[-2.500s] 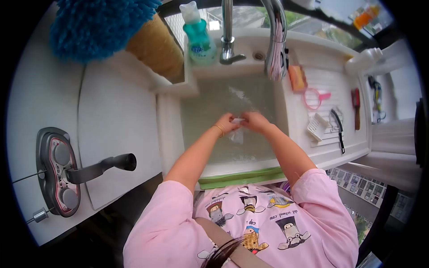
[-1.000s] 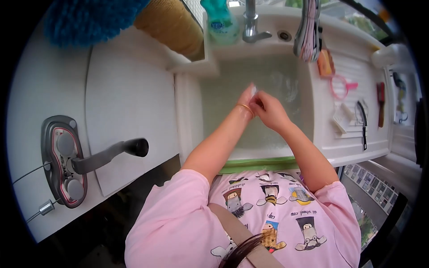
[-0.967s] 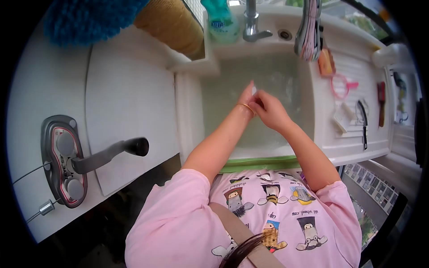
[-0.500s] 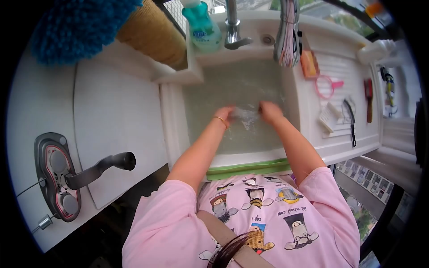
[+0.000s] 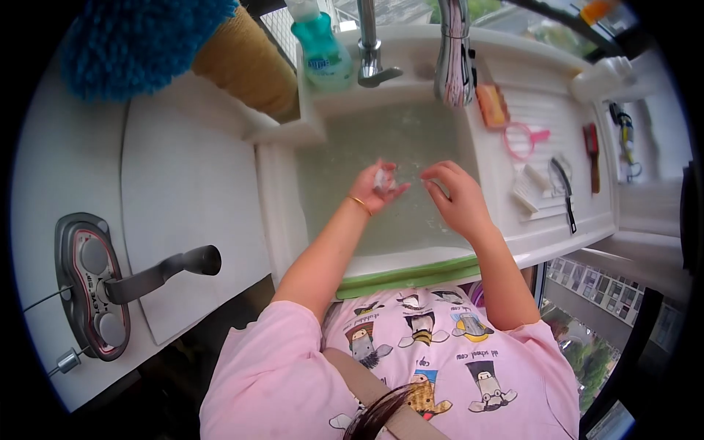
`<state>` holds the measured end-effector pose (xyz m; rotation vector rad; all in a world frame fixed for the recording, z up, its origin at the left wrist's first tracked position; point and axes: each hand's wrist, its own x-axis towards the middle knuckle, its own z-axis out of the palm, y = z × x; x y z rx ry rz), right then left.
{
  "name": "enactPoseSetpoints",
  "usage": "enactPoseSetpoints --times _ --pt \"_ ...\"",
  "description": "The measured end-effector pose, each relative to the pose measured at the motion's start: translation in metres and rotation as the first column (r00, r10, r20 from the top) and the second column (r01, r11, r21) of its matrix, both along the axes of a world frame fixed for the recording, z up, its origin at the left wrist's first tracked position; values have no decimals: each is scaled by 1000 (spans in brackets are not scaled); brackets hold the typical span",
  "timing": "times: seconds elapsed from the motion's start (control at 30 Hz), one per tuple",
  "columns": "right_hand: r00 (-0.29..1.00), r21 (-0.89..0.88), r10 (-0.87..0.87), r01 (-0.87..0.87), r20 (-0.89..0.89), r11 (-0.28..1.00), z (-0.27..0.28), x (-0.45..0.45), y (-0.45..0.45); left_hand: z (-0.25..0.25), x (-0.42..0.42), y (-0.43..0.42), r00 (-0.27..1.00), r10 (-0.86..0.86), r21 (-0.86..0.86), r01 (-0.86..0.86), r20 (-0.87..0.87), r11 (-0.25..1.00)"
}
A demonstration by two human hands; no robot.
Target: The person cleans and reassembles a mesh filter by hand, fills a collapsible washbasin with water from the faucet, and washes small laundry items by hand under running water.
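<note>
Sink (image 5: 276, 213): white, filled with water.
Left hand (image 5: 378, 185): over the sink, palm up, fingers curled loosely around the scrap.
Scrap (image 5: 380, 180): small, pale, in the left palm above the sink; material unclear.
Right hand (image 5: 456, 192): above the sink's right half, thumb and fingers slightly apart.
Soap bottle (image 5: 326, 62): at the sink's far left corner.
Sponge (image 5: 492, 106): right of the sink.

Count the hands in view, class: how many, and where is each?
2: the left hand, with a small pale item in its palm, over the sink, and the right hand, to its right. None seems hidden.
</note>
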<state>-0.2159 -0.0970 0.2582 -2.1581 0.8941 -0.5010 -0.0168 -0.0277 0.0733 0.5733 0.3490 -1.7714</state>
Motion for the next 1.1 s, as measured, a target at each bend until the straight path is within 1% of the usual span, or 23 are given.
enactPoseSetpoints --times 0.07,0.1,0.17,0.2,0.23,0.27,0.3,0.37,0.4,0.43,0.5,0.53,0.6,0.7,0.73,0.8,0.83,0.87,0.9,0.93,1.0,1.07,1.1 --pt "996 55 -53 57 -74 997 3 -17 4 14 2 2 988 48 -31 -44 144 999" --pt "994 49 -72 76 -76 996 4 -22 9 7 9 4 989 29 -36 -24 142 999" --pt "988 100 -52 66 -144 993 3 -36 20 -19 27 2 999 7 -250 3 42 968" --pt "984 83 -91 105 -153 991 2 -41 26 -11 31 2 984 23 -169 7 175 986" --pt "991 70 -64 73 -119 995 -1 -42 34 4 29 2 951 27 -88 0 309 996" --pt "996 51 -36 40 -87 998 -3 -42 39 39 19 -6 911 29 29 -45 411 999" --pt "993 38 -72 76 -92 996 -3 -42 44 70 10 -11 857 21 139 -108 514 984" --pt "998 49 8 -5 -60 999 -3 -39 55 82 10 -9 821 3 118 -85 571 989" --pt "998 42 -19 21 -59 999 -1 -38 58 86 15 -8 781 17 96 -98 625 991" --pt "999 21 3 -3 -43 1000 1 -38 61 89 23 -4 780 3 88 -75 626 993" --pt "1000 0 9 -9 -20 1000 4 -35 68 101 37 7 894 51 -200 44 445 979" --pt "999 -22 26 -26 -19 999 6 -34 70 106 37 10 893 39 -205 61 448 977" --pt "999 -44 32 -32 -11 998 13 -30 74 121 38 15 820 139 -294 37 555 955" --pt "998 -70 40 -37 40 997 29 -27 80 154 28 17 746 179 -365 91 641 926" --pt "996 -60 45 -41 75 997 34 -26 81 166 21 17 745 177 -369 98 643 924" --pt "992 -47 48 -42 116 998 41 -26 84 183 8 19 648 196 -304 58 736 951" --pt "991 13 45 -47 125 999 45 -27 84 178 8 20 647 195 -305 61 737 950" --pt "990 75 42 -52 135 996 47 -28 85 167 10 22 342 186 -252 158 921 955" --pt "990 74 42 -52 136 996 42 -30 83 151 11 22 -8 176 -169 230 984 958" --pt "985 131 17 -40 170 991 31 -32 81 128 11 20 -10 176 -170 229 984 958" --pt "978 192 -1 -40 211 981 5 -37 81 71 16 16 -433 -17 105 179 901 978" --pt "998 47 43 -41 -40 998 -12 -50 75 36 24 29 -488 -79 167 139 869 976" --pt "998 28 43 -42 -35 999 -7 -55 65 40 23 21 -533 -128 216 107 836 970"
